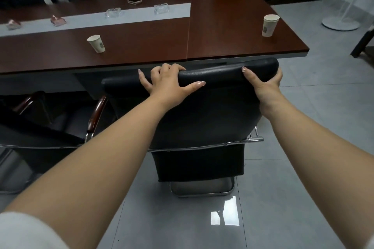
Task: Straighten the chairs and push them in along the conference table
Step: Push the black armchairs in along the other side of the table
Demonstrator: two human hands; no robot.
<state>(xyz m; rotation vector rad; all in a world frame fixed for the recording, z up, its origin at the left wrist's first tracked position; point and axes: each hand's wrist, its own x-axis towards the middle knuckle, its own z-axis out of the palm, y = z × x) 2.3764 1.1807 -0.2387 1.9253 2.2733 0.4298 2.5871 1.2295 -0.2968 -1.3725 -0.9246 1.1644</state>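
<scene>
Both hands are on the top edge of the black chair (202, 111): left hand (168, 81) curls its fingers over the top, right hand (267, 85) wraps the corner, thumb in front. The chair's back sits right against the bench (141, 50) edge (two paper cups on top).

A dark red-brown conference table (222, 32) carries two paper cups: one (97, 43) near its front edge, another (270, 25) near the right end. Along its pale centre strip (137, 15) sit two glass ashtrays (113, 12) (161, 8). A phone (134, 1) lies just beyond.
</scene>
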